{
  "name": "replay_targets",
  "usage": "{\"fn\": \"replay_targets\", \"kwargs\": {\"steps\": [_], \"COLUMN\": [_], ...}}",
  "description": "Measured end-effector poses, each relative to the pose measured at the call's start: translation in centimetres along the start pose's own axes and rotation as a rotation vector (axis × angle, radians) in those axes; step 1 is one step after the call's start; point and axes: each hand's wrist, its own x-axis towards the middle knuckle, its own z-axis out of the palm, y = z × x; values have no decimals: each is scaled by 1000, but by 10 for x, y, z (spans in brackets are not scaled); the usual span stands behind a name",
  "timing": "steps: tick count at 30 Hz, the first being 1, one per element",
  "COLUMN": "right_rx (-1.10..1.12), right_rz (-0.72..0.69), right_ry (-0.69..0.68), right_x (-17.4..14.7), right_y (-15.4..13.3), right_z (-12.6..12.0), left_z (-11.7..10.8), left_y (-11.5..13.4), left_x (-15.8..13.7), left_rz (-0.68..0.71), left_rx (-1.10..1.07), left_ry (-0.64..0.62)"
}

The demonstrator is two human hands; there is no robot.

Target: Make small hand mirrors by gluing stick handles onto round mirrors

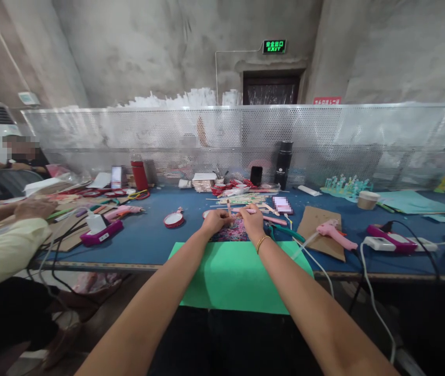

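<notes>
My left hand [215, 221] and my right hand [252, 220] meet close together over a patch of pink and blue tangled bits [233, 233], with fingers pinched. A thin pale stick [228, 204] stands up at the left fingertips. A light pink, slim piece [251, 211] shows at the right fingers; what exactly each hand grips is too small to make out. Just below lies a bright green sheet [238, 277], hanging over the table's front edge. Teal-handled pliers [285, 230] lie right of my right hand.
A pink glue gun [335, 234] rests on cardboard [316, 224] at right, near a purple power strip [392, 239] with trailing cables. Paper strips [245, 199] lie beyond my hands. A round red-rimmed piece [173, 220] is at left. A co-worker's sleeve [14, 250] reaches in farther left.
</notes>
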Motion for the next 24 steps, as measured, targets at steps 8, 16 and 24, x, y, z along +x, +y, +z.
{"fn": "replay_targets", "kwargs": {"steps": [8, 16, 24], "right_rx": [0, 3, 77], "right_rz": [5, -7, -13], "right_ry": [47, 82, 40], "right_x": [3, 4, 1], "right_y": [5, 3, -3], "right_z": [0, -2, -2], "left_z": [1, 1, 1], "left_y": [0, -2, -1], "left_x": [1, 2, 1], "left_rz": [-13, 0, 8], "left_rx": [13, 32, 30], "left_ry": [14, 19, 16]}}
